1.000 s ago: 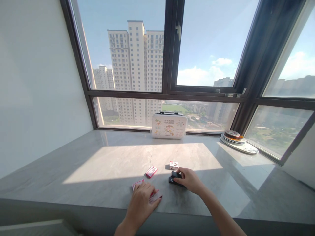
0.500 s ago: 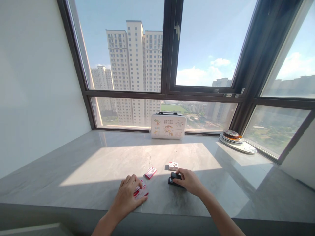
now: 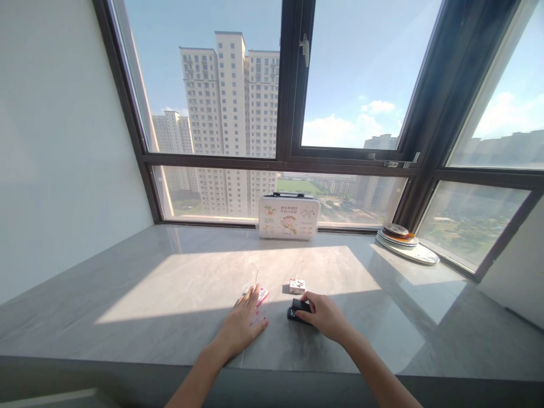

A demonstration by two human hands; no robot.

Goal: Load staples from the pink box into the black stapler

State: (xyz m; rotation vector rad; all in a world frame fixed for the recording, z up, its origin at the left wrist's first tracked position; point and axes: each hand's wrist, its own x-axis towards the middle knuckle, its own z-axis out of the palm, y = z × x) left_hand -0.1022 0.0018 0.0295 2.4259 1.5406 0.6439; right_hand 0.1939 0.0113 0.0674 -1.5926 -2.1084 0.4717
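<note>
My left hand lies flat on the grey stone sill with its fingers stretched out, covering a small pale box whose edge shows at the fingertips. Just beyond those fingertips is a small red and white box. My right hand is curled over a black stapler-like object, gripping it from the right. A small white box with a red print sits right behind it in the sunlight.
A white printed carry case stands upright against the window at the back. A stack of round plates sits at the back right. The sill meets a white wall on the left, and its front edge is near my arms.
My left hand slid forward and right with the small box, from a curled grip near the front edge to lying flat beside the red box. The right hand stayed on the black object.
</note>
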